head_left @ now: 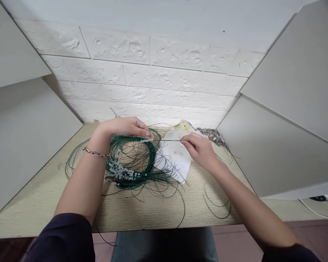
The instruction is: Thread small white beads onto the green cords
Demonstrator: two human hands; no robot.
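- Beaded strand (169, 140): stretched level between the two hands above the worktop (142, 214), nearer its far edge than its front one; white beads sit by the left fingertips.
- Right hand (195, 145): thumb and forefinger pinched shut on the strand's dark end, wrist bent, forearm slanting in from the front right corner.
- Left hand (138, 130): fingers curled downward, close together, just over the beads; I can't tell whether they grip. Forearm rises steeply, bracelet (95, 153) at the wrist.
- Green wire coil (151, 156): below the left hand, beside white paper (184, 168).
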